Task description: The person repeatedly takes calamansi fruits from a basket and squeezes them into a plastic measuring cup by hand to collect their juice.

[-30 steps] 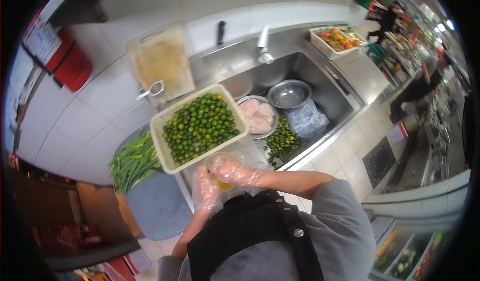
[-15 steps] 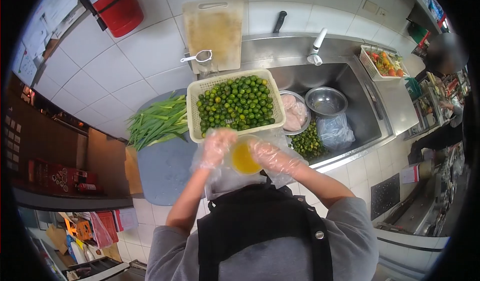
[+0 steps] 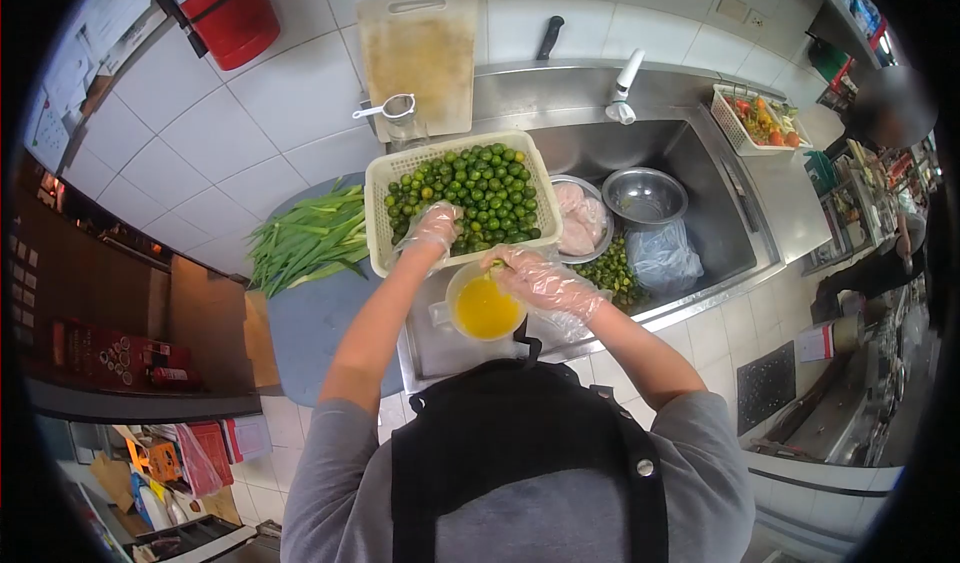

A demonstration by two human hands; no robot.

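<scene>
My left hand (image 3: 437, 227), in a clear plastic glove, reaches over the near rim of a cream basket (image 3: 376, 188) heaped with small green calamansi (image 3: 480, 185). Its fingers curl in among the fruit, and whatever they hold is hidden. Just below stands a translucent pitcher (image 3: 440, 313) with yellow juice (image 3: 487, 309) in it. Over the pitcher's right rim, my gloved right hand (image 3: 540, 279) is closed, with a small green piece of calamansi (image 3: 497, 263) showing at its fingertips.
Green leaves (image 3: 310, 235) lie on a grey board (image 3: 320, 348) at left. Right of the basket are a bowl of raw meat (image 3: 580, 218), squeezed calamansi halves (image 3: 622, 281), a metal bowl (image 3: 645, 198) and a plastic bag (image 3: 665, 263) by the sink (image 3: 720, 233). A strainer (image 3: 398, 106) stands behind.
My left hand has moved up from beside the pitcher into the basket of calamansi. My right hand has shifted slightly up and left, staying at the pitcher's rim.
</scene>
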